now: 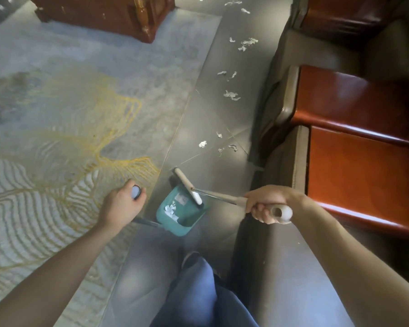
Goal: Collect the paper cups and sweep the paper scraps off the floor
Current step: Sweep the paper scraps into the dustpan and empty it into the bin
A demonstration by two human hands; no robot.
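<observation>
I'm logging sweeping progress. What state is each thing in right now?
Dustpan: on the floor, a few scraps inside.
Broom: head at the dustpan's mouth.
Paper scraps: scattered on the tiles ahead.
Left hand: grips the dustpan handle.
Right hand: grips the broom handle.

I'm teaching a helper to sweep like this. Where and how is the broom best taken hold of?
Grip the broom at the top end of its handle, from above, fingers wrapped round it as the right hand does. The shaft slants down and away to the head at the dustpan, so the top end is nearest.
</observation>
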